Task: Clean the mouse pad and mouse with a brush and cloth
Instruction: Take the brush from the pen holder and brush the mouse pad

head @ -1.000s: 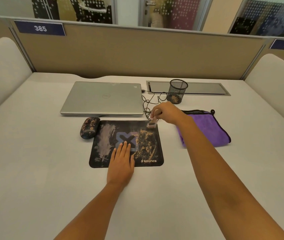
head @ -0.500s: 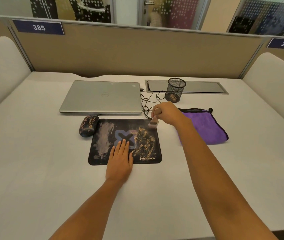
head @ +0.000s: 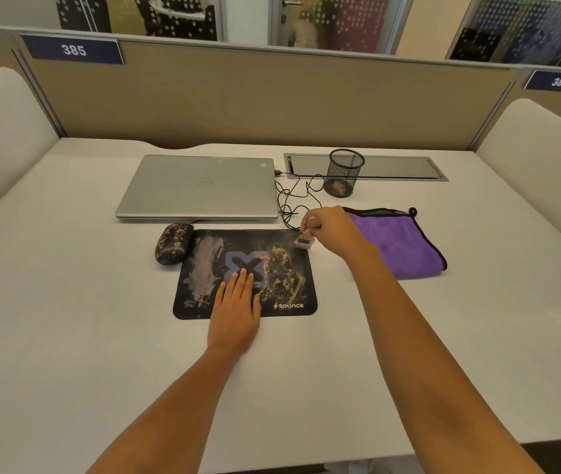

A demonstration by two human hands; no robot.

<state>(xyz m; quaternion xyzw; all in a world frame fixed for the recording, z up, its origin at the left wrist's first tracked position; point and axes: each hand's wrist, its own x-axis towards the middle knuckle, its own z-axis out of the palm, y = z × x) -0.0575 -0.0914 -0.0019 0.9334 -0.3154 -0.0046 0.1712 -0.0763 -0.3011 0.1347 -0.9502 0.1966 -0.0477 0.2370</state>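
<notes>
A black mouse pad (head: 200, 302) with a blue X lies on the white desk, smeared pale on its left and strewn with sandy grit on its right. My left hand (head: 236, 302) lies flat on its near edge, fingers together. My right hand (head: 328, 230) grips a small brush (head: 304, 241) whose head touches the pad's far right corner. A dark, grit-speckled mouse (head: 173, 243) sits just left of the pad. A folded purple cloth (head: 402, 244) rests to the right, partly under my right wrist.
A closed silver laptop (head: 200, 188) lies behind the pad, its black cable (head: 289, 200) coiled beside it. A black mesh pen cup (head: 344, 172) stands by a cable tray slot (head: 392, 167). Beige partitions (head: 272, 97) wall the desk's back and sides.
The brush stays at the pad's far right corner with only a slight shift. My left hand has kept its place on the pad. The camera moved a little.
</notes>
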